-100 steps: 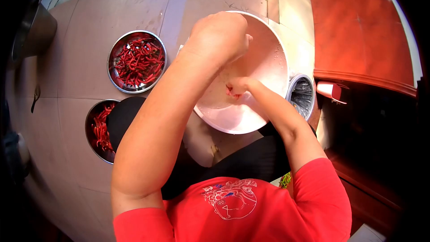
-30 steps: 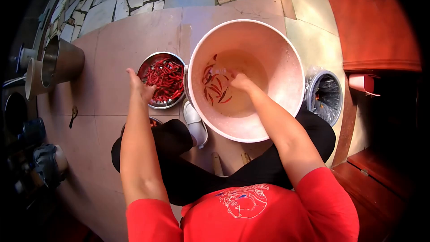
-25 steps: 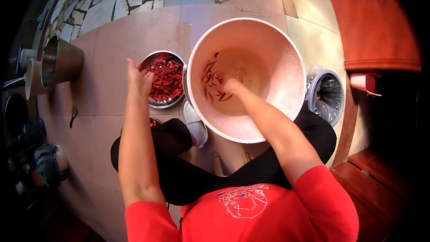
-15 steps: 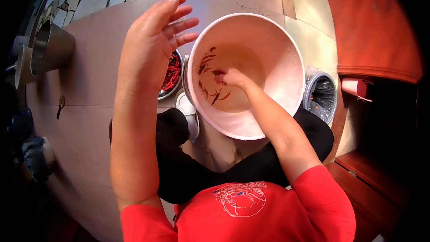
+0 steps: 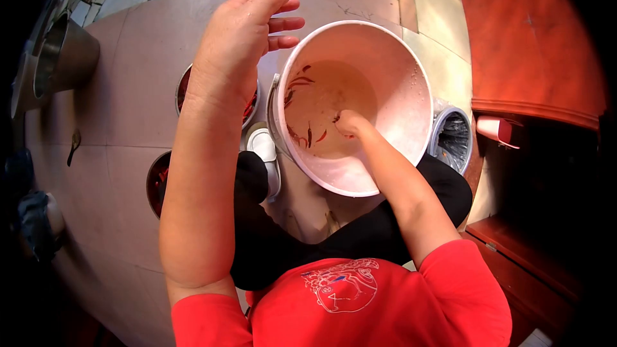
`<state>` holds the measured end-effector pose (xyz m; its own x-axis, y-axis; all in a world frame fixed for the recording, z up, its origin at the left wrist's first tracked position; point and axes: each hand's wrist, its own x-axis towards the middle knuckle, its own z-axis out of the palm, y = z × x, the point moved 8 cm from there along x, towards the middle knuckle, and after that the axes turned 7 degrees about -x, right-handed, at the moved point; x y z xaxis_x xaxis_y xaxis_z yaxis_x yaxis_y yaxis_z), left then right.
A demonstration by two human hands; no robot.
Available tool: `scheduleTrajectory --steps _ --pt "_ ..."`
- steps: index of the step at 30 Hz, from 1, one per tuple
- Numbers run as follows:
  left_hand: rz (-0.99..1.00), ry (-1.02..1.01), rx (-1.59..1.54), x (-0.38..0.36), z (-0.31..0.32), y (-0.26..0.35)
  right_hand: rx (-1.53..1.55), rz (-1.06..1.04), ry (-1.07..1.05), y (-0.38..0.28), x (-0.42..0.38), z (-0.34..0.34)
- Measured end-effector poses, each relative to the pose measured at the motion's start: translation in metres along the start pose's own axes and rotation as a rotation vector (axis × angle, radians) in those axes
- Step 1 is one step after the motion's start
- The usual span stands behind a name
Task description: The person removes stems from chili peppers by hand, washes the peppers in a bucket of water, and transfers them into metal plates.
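A large white bucket tilts between my knees, with cloudy water in its bottom. Several red chillies float along the left side of the water. My right hand reaches down into the bucket, its fingers bent together at the water and partly hidden; something small and dark shows at the fingertips. My left hand is raised above the bucket's left rim, fingers apart and holding nothing. Beneath my left forearm, a bowl of red chillies is partly covered.
A second bowl with red pieces lies left of my left forearm. Metal pot and spoon are at the far left. A lined bin stands right of the bucket, near a pink-white container and red furniture.
My left hand has moved right and slightly up. My right hand has moved right and down within the bucket. The second bowl at the left has come into sight.
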<state>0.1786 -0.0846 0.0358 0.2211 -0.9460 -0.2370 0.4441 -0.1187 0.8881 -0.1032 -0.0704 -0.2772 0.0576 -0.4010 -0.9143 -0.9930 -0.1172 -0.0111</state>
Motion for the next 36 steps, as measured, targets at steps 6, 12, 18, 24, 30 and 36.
scheduleTrajectory --steps 6,12,18,24,30,36 --pt "-0.004 -0.038 0.017 0.000 0.003 0.001 0.684 -0.116 -0.235 -0.028 -0.018 0.041" --pt "-0.030 -0.041 0.045 0.003 0.001 -0.005 0.956 -0.348 -0.410 -0.095 -0.033 0.047" --pt "-0.050 -0.058 0.053 0.007 0.007 -0.011 0.903 -0.535 -0.354 -0.102 -0.003 0.063" --pt "-0.055 -0.065 0.044 0.009 0.009 -0.013 1.274 -0.521 -0.610 -0.073 -0.017 0.036" --pt "-0.050 -0.080 0.062 0.009 0.006 -0.012 1.430 -0.470 -0.608 -0.053 -0.009 0.017" --pt "-0.046 -0.088 0.069 0.009 0.006 -0.012 1.398 -0.317 -0.464 -0.021 0.017 0.032"
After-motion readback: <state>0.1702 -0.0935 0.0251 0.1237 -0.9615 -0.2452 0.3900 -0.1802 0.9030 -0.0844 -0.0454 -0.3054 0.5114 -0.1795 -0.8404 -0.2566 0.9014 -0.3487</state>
